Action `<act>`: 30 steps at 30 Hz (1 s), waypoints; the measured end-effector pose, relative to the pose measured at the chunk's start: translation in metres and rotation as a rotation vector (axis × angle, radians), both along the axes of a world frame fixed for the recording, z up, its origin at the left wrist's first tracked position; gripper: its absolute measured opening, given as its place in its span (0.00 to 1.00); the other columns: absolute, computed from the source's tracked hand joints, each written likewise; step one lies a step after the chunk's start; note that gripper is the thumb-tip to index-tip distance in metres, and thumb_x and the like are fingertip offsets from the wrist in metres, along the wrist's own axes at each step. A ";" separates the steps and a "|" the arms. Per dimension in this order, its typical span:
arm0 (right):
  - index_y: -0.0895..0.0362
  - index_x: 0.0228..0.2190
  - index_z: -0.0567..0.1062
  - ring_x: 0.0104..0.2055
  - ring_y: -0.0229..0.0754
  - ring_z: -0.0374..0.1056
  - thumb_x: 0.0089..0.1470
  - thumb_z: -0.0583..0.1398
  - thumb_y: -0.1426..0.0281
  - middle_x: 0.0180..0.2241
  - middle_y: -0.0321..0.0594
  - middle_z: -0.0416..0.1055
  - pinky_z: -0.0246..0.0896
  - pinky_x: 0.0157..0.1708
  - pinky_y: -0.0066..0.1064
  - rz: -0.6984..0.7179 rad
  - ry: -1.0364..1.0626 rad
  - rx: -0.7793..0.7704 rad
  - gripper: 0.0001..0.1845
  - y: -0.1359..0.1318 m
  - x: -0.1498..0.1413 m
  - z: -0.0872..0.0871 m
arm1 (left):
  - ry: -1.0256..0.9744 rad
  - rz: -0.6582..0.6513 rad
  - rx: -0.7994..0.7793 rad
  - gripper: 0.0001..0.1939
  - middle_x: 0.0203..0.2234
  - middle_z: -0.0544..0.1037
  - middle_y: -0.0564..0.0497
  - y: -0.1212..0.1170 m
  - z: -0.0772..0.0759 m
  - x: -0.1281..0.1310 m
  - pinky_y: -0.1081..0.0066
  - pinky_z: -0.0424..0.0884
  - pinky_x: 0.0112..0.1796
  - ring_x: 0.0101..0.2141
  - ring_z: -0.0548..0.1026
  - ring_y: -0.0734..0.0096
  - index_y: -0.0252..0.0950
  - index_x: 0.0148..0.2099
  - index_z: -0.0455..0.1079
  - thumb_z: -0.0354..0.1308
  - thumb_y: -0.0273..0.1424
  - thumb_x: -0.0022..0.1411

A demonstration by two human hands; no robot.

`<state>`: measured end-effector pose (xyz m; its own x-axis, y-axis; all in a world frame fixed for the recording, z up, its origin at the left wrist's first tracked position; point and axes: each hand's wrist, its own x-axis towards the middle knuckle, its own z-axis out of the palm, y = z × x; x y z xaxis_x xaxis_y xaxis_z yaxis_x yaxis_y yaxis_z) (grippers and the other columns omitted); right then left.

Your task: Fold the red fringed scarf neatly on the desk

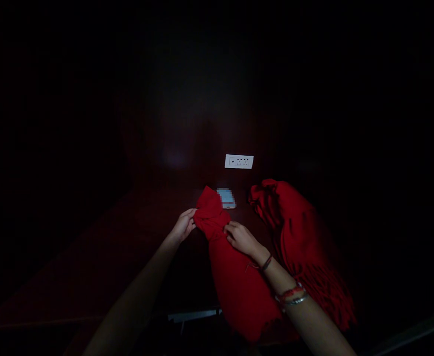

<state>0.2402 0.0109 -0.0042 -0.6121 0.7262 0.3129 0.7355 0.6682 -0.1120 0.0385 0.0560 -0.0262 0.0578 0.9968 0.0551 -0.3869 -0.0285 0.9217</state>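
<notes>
A length of plain red cloth hangs between my hands, bunched and folded near its top and falling over the table's front edge. My left hand pinches the folds from the left, with the fingertips partly behind the fabric. On the other side, my right hand grips the gathered part with bent fingers. Whether the cloth is a scarf or a garment I cannot tell. To the right lies a heaped red fringed scarf, its tassels spreading toward the front.
A phone-like flat object, blurred out, lies just behind the held cloth. A white socket panel is set in the dark back wall. The dark reddish table ends at a front edge below my hands. Most surroundings are too dark to make out.
</notes>
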 end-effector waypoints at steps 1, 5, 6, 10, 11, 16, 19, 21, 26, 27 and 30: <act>0.59 0.28 0.68 0.31 0.34 0.58 0.41 0.51 0.80 0.28 0.38 0.62 0.53 0.33 0.24 0.020 0.011 -0.043 0.10 -0.001 0.005 0.002 | 0.017 0.019 -0.005 0.10 0.25 0.70 0.54 -0.001 0.002 0.000 0.75 0.64 0.27 0.25 0.68 0.77 0.34 0.30 0.63 0.55 0.32 0.43; 0.59 0.28 0.70 0.31 0.34 0.59 0.39 0.52 0.81 0.30 0.38 0.62 0.54 0.35 0.24 0.136 0.070 -0.171 0.11 0.000 0.009 0.024 | 0.344 0.068 0.123 0.08 0.21 0.68 0.55 -0.003 0.008 0.005 0.77 0.63 0.25 0.23 0.67 0.77 0.33 0.28 0.63 0.53 0.34 0.46; 0.59 0.30 0.70 0.33 0.35 0.59 0.41 0.53 0.80 0.32 0.39 0.62 0.53 0.37 0.25 0.139 0.123 -0.151 0.12 0.003 0.007 0.031 | 0.439 0.046 0.183 0.09 0.22 0.68 0.55 -0.005 0.009 0.006 0.76 0.64 0.25 0.24 0.67 0.76 0.33 0.29 0.64 0.53 0.33 0.45; 0.59 0.40 0.65 0.41 0.38 0.57 0.44 0.55 0.74 0.38 0.43 0.62 0.51 0.42 0.31 0.069 0.286 -0.085 0.18 0.024 -0.005 0.036 | 0.809 0.095 0.442 0.14 0.27 0.69 0.54 -0.017 0.014 0.011 0.72 0.64 0.32 0.29 0.67 0.72 0.35 0.35 0.65 0.55 0.24 0.40; 0.59 0.40 0.65 0.40 0.39 0.58 0.43 0.56 0.74 0.38 0.43 0.62 0.52 0.41 0.31 0.057 0.286 -0.108 0.17 0.030 -0.007 0.032 | 0.889 0.148 0.501 0.15 0.28 0.69 0.53 -0.020 0.015 0.012 0.72 0.64 0.34 0.31 0.67 0.71 0.35 0.35 0.65 0.53 0.22 0.40; 0.59 0.30 0.69 0.32 0.37 0.60 0.42 0.57 0.73 0.29 0.40 0.65 0.54 0.34 0.28 0.018 0.396 -0.137 0.08 0.043 -0.006 0.006 | 1.035 0.223 0.676 0.17 0.32 0.68 0.50 -0.025 0.018 0.017 0.70 0.60 0.40 0.36 0.65 0.70 0.35 0.37 0.66 0.46 0.19 0.44; 0.58 0.30 0.67 0.29 0.35 0.59 0.42 0.57 0.71 0.27 0.36 0.64 0.54 0.31 0.27 0.003 0.614 -0.115 0.09 0.041 -0.004 0.004 | 0.998 0.329 0.620 0.13 0.35 0.67 0.48 -0.021 0.014 0.019 0.67 0.58 0.43 0.39 0.64 0.65 0.34 0.38 0.66 0.51 0.27 0.46; 0.58 0.30 0.66 0.28 0.34 0.59 0.42 0.57 0.70 0.26 0.34 0.63 0.54 0.31 0.26 0.033 0.746 -0.145 0.09 0.040 -0.005 0.005 | 0.898 0.328 0.506 0.12 0.35 0.68 0.47 -0.017 0.010 0.018 0.65 0.57 0.43 0.39 0.65 0.63 0.34 0.35 0.66 0.52 0.32 0.46; 0.57 0.28 0.64 0.29 0.34 0.59 0.43 0.55 0.69 0.25 0.33 0.61 0.54 0.32 0.26 0.103 1.001 -0.217 0.07 0.042 -0.014 0.001 | 0.342 0.176 0.163 0.14 0.29 0.71 0.50 -0.009 0.002 0.018 0.66 0.63 0.37 0.33 0.69 0.68 0.34 0.34 0.64 0.50 0.37 0.47; 0.57 0.28 0.63 0.29 0.33 0.59 0.43 0.55 0.69 0.25 0.33 0.60 0.54 0.32 0.26 0.097 1.009 -0.211 0.07 0.043 -0.015 0.000 | 0.290 0.160 0.133 0.14 0.29 0.72 0.50 -0.009 0.003 0.018 0.67 0.63 0.37 0.32 0.69 0.68 0.33 0.34 0.64 0.51 0.38 0.46; 0.57 0.31 0.64 0.29 0.34 0.58 0.45 0.54 0.70 0.25 0.34 0.61 0.53 0.32 0.27 0.083 0.842 -0.154 0.07 0.041 -0.013 0.003 | 0.371 0.159 0.163 0.14 0.29 0.72 0.51 -0.014 0.011 0.020 0.68 0.62 0.38 0.33 0.69 0.68 0.33 0.32 0.64 0.54 0.37 0.44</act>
<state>0.2271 0.0515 -0.0016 -0.2732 0.7609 0.5886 0.3164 0.6489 -0.6920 0.0589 0.0421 -0.0149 -0.0497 0.9748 0.2173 -0.0093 -0.2180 0.9759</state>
